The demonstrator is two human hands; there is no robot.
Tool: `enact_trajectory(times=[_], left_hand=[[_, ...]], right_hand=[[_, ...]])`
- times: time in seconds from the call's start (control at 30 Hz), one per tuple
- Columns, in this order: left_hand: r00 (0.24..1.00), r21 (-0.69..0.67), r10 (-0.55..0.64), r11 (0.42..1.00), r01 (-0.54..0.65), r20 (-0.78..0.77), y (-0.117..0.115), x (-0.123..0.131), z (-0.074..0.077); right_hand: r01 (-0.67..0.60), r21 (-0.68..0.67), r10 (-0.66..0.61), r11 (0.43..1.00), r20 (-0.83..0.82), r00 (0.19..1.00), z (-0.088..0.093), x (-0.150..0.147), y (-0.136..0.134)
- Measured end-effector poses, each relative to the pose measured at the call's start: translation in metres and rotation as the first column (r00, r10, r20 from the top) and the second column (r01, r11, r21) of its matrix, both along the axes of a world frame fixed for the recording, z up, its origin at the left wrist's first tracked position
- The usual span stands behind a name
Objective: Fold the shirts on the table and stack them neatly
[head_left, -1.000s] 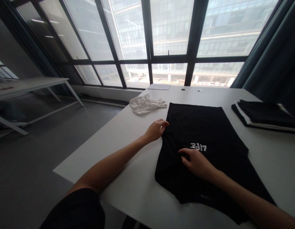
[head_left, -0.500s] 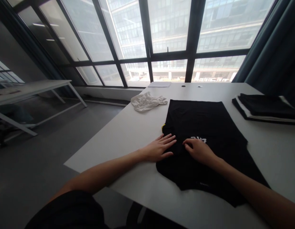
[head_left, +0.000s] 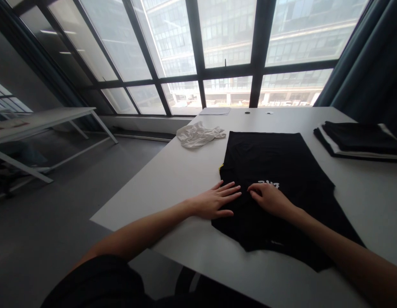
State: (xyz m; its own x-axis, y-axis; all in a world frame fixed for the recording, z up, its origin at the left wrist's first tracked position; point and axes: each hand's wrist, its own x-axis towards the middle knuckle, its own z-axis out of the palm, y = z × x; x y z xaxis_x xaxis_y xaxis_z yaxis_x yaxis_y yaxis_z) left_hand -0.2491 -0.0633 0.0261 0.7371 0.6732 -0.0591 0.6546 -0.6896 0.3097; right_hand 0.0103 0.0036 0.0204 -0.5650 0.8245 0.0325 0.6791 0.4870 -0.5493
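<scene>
Black, soft cotton fills the middle of the head view: a black T-shirt (head_left: 281,162) lies flat on the white table (head_left: 179,171), straight in front of us. Its far edge is straight, while its near edge falls in uneven angles. The cloth is matte and almost without wrinkles. Small white lettering (head_left: 269,185) is printed on it, and a small yellow tag (head_left: 221,167) shows at its left edge. The table top is smooth, with a little shine from the window light.

Our left hand (head_left: 214,201) lies palm down with the fingers stretched and a little spread. The fingertips rest on the left edge of the T-shirt and the heel of the hand is on the bare table. It holds nothing. Our right hand (head_left: 269,197) lies just beside it on the cloth, directly under the lettering, with the fingers slightly bent. We cannot tell whether it pinches the fabric or only presses on it.

A crumpled white cloth (head_left: 198,134) lies at the far left of the table, well apart from the hands. A stack of folded clothes (head_left: 358,139), black with a thin pale layer, sits at the right and is cut off by the frame. A flat sheet of paper (head_left: 215,111) lies near the window. The lettering is too small to read, and our right forearm covers the near right part of the T-shirt.
</scene>
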Motion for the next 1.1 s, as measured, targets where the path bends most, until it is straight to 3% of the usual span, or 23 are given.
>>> enact_trajectory(times=[0.1,0.27,0.37,0.5,0.67,0.77,0.9,1.0,1.1], left_hand=[[1.0,0.014,0.001,1.0,-0.001,0.013,-0.001,0.0,0.001],[0.995,0.066,0.061,0.996,-0.066,0.076,0.013,-0.005,0.003],[0.977,0.133,0.158,0.975,-0.177,0.141,0.027,-0.002,0.007],[0.949,0.205,0.266,0.932,-0.298,0.167,0.039,0.009,-0.001],[0.958,0.188,0.282,0.94,-0.286,0.048,0.041,0.018,-0.018],[0.954,0.143,0.275,0.946,-0.291,0.122,0.033,0.015,-0.006],[0.929,0.112,0.267,0.947,-0.303,0.256,0.01,0.002,0.026],[0.967,0.029,0.191,0.98,-0.199,0.17,-0.016,-0.008,0.039],[0.981,-0.023,0.168,0.986,-0.166,0.097,-0.041,-0.015,0.04]], right_hand=[[0.008,-0.069,-0.017,0.998,-0.126,0.992,0.02,0.017,0.015],[0.192,-0.106,-0.215,0.976,-0.272,0.938,0.064,0.083,0.047],[0.314,-0.138,-0.342,0.939,-0.294,0.892,0.072,0.126,0.055],[0.411,-0.054,-0.409,0.91,-0.267,0.873,0.051,0.159,0.055],[0.347,0.185,-0.306,0.919,-0.219,0.927,0.004,0.165,0.041],[0.276,0.306,-0.238,0.911,-0.155,0.959,-0.024,0.163,0.036],[0.216,0.389,-0.2,0.896,-0.08,0.976,-0.05,0.169,0.043],[0.203,0.404,-0.197,0.892,-0.058,0.979,-0.061,0.174,0.049],[0.203,0.393,-0.211,0.897,-0.025,0.977,-0.063,0.177,0.05]])
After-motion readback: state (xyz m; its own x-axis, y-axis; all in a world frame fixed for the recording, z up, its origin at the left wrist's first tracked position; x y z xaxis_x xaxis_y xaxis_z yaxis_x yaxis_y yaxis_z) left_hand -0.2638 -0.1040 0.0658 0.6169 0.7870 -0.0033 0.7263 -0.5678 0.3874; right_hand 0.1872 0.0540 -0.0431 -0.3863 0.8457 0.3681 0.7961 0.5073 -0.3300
